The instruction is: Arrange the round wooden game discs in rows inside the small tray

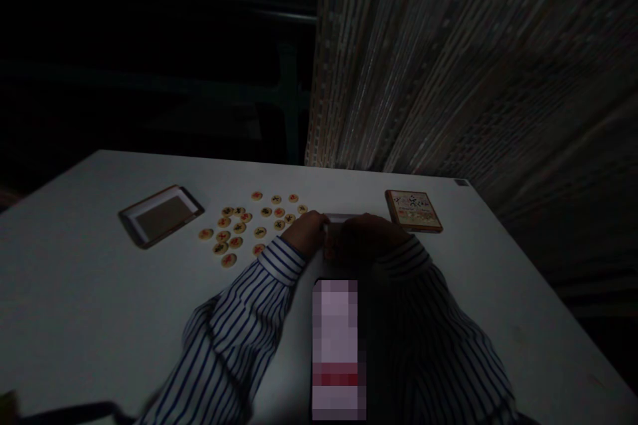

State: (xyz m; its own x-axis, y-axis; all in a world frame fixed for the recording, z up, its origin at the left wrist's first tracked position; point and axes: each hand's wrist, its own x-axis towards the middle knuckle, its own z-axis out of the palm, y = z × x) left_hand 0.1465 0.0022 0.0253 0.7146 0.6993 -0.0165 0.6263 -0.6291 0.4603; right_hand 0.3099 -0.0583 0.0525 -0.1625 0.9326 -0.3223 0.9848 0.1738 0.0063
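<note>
Round wooden game pieces with red and black characters lie scattered on the white table, left of centre. My left hand is closed on the left side of a small box with a pale inside. Around its right side is my right hand, dark in shadow, its fingers curled. The front of the box is in deep shadow, and its contents cannot be made out. Several pieces lie just left of my left hand.
An open box lid or tray lies at the left of the white table. A flat box with a printed cover is at the right. A phone with a blurred screen lies between my forearms. Strip-like curtains hang behind the table.
</note>
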